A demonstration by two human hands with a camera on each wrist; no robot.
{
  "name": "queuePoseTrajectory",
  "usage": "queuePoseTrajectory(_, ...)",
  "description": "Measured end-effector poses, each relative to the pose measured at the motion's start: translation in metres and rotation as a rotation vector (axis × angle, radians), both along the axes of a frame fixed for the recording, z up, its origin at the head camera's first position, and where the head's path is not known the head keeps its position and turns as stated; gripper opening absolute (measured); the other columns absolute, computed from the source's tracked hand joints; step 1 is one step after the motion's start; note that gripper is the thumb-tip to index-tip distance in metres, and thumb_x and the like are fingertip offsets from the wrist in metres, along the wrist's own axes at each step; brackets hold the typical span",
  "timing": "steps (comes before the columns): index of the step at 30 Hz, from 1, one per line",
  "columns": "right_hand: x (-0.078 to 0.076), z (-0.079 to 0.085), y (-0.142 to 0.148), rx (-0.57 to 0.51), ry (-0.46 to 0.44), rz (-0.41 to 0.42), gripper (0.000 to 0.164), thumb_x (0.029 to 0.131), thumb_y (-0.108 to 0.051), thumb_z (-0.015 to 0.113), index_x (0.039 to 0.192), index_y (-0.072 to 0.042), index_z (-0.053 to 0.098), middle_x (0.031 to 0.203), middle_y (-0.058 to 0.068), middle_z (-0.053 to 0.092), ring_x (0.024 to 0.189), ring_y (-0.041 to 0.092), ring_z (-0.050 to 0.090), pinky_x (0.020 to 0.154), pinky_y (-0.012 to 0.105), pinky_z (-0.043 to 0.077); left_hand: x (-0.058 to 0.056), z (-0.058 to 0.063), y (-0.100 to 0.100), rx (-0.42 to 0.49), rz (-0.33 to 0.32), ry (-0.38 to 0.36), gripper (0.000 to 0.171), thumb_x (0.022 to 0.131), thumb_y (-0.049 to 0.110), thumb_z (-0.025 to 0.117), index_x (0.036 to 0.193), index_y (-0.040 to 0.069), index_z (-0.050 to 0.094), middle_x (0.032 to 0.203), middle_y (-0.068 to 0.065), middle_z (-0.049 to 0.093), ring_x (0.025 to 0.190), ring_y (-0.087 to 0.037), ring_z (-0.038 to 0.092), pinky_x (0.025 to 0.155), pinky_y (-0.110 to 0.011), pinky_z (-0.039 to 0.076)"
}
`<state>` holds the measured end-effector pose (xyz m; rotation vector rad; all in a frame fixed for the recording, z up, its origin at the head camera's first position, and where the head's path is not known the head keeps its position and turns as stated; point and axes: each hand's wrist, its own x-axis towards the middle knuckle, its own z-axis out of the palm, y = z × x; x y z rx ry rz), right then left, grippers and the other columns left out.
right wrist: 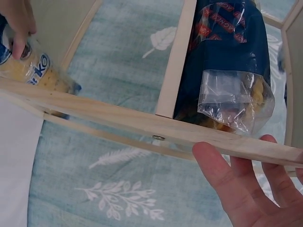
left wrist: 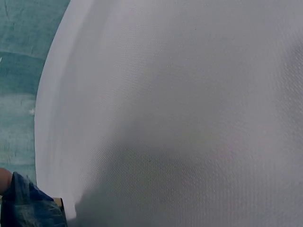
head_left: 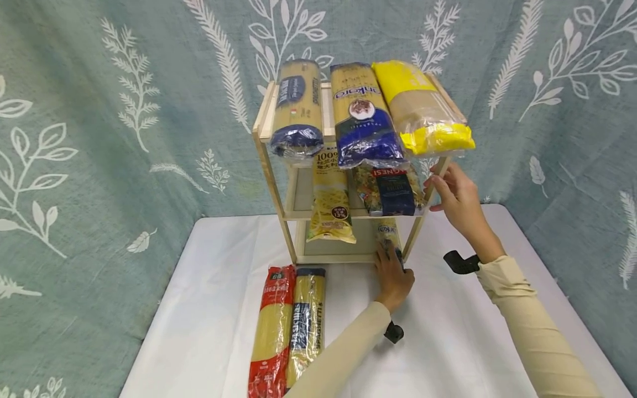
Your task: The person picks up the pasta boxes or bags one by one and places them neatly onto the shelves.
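Observation:
A wooden rack [head_left: 277,182] with several shelves stands on the white table. On its bottom shelf, at the right side, lies an Ankara spaghetti packet [head_left: 386,228], and my left hand [head_left: 394,279] grips its near end. In the right wrist view the Ankara packet [right wrist: 42,71] lies under the fingers of my left hand [right wrist: 18,19]. My right hand [head_left: 460,204] holds the rack's right front post, thumb on one side and fingers partly hidden behind it. Close beside that hand, an Agnesi pasta bag [head_left: 393,190] rests on the middle shelf.
On the top shelf lie a blue-ended spaghetti packet [head_left: 298,105], another Ankara packet [head_left: 360,110] and a yellow packet [head_left: 423,105]. A yellow pasta bag [head_left: 330,204] overhangs the middle shelf. In front, a red packet [head_left: 271,331] and a spaghetti packet [head_left: 307,315] lie on the table [head_left: 199,309].

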<state>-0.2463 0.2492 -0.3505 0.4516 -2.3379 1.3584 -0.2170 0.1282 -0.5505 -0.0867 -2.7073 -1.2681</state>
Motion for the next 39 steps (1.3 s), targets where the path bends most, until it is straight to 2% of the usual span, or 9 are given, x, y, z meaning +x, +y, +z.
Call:
queuePoseTrajectory(3, 0.0, 0.003, -0.004, 0.003, -0.01, 0.008, 0.029, 0.103, -0.016, 0.041, 0.127, -0.001, 0.046, 0.103, 0.022, 0.062, 0.093, 0.034, 0.061, 0.051, 0.03, 0.056, -0.002, 0.002, -0.005, -0.003, -0.022, -0.024, 0.076, 0.08, 0.008, 0.063, 0.147, 0.003, 0.029, 0.153, -0.025, 0.013, 0.136, -0.043, 0.021, 0.103, -0.059, 0.026)
queuePoseTrajectory(9, -0.001, 0.002, -0.006, -0.003, -0.004, 0.011, 0.028, 0.103, -0.016, 0.04, 0.125, 0.0, 0.046, 0.102, 0.023, 0.061, 0.091, 0.036, 0.061, 0.05, 0.032, 0.056, -0.007, 0.001, -0.021, -0.018, -0.085, -0.017, 0.069, 0.085, 0.027, 0.066, 0.144, 0.004, 0.038, 0.15, -0.026, 0.019, 0.134, -0.044, 0.025, 0.103, -0.06, 0.028)
queuePoseTrajectory(12, -0.001, 0.001, -0.006, -0.002, 0.001, 0.008, 0.028, 0.102, -0.015, 0.041, 0.124, 0.001, 0.046, 0.101, 0.023, 0.061, 0.09, 0.036, 0.061, 0.051, 0.032, 0.057, -0.01, 0.0, -0.029, -0.037, -0.108, 0.026, 0.065, 0.086, 0.03, 0.065, 0.141, 0.005, 0.042, 0.148, -0.026, 0.026, 0.13, -0.043, 0.032, 0.099, -0.06, 0.033)
queuePoseTrajectory(17, 0.0, 0.002, -0.007, -0.013, -0.008, 0.01, 0.029, 0.103, -0.018, 0.041, 0.124, 0.001, 0.046, 0.102, 0.022, 0.062, 0.091, 0.035, 0.061, 0.052, 0.033, 0.057, -0.01, 0.003, -0.039, -0.066, -0.09, 0.147, 0.052, 0.085, 0.028, 0.067, 0.131, 0.006, 0.053, 0.137, -0.022, 0.043, 0.116, -0.036, 0.047, 0.087, -0.053, 0.044)
queuePoseTrajectory(24, 0.001, 0.001, -0.005, -0.014, -0.014, 0.018, 0.031, 0.103, -0.018, 0.039, 0.128, 0.0, 0.045, 0.104, 0.023, 0.061, 0.095, 0.036, 0.059, 0.05, 0.03, 0.056, -0.003, 0.02, -0.049, -0.092, -0.108, 0.203, 0.046, 0.088, 0.029, 0.066, 0.128, 0.007, 0.055, 0.133, -0.017, 0.049, 0.117, -0.031, 0.048, 0.084, -0.05, 0.047)
queuePoseTrajectory(32, 0.0, 0.0, -0.006, -0.002, -0.008, 0.022, 0.03, 0.103, -0.017, 0.038, 0.126, 0.001, 0.045, 0.103, 0.024, 0.06, 0.096, 0.039, 0.058, 0.051, 0.03, 0.056, 0.011, 0.039, -0.063, -0.038, -0.173, 0.178, 0.044, 0.088, 0.022, 0.066, 0.129, 0.01, 0.055, 0.135, -0.013, 0.048, 0.12, -0.028, 0.047, 0.09, -0.05, 0.045)
queuePoseTrajectory(36, 0.001, 0.0, -0.005, 0.006, -0.023, 0.001, 0.03, 0.103, -0.018, 0.039, 0.127, 0.0, 0.045, 0.103, 0.024, 0.061, 0.093, 0.035, 0.06, 0.051, 0.03, 0.056, 0.019, 0.044, -0.072, -0.006, -0.2, 0.215, 0.042, 0.088, 0.02, 0.065, 0.127, 0.011, 0.055, 0.136, -0.011, 0.049, 0.121, -0.027, 0.047, 0.092, -0.048, 0.046)
queuePoseTrajectory(39, 0.001, 0.0, -0.004, 0.013, -0.026, -0.009, 0.03, 0.103, -0.017, 0.038, 0.127, 0.0, 0.045, 0.103, 0.024, 0.061, 0.091, 0.033, 0.06, 0.051, 0.031, 0.057, 0.026, 0.047, -0.078, -0.014, -0.2, 0.258, 0.041, 0.087, 0.02, 0.064, 0.126, 0.011, 0.055, 0.135, -0.01, 0.049, 0.121, -0.028, 0.048, 0.093, -0.045, 0.047)
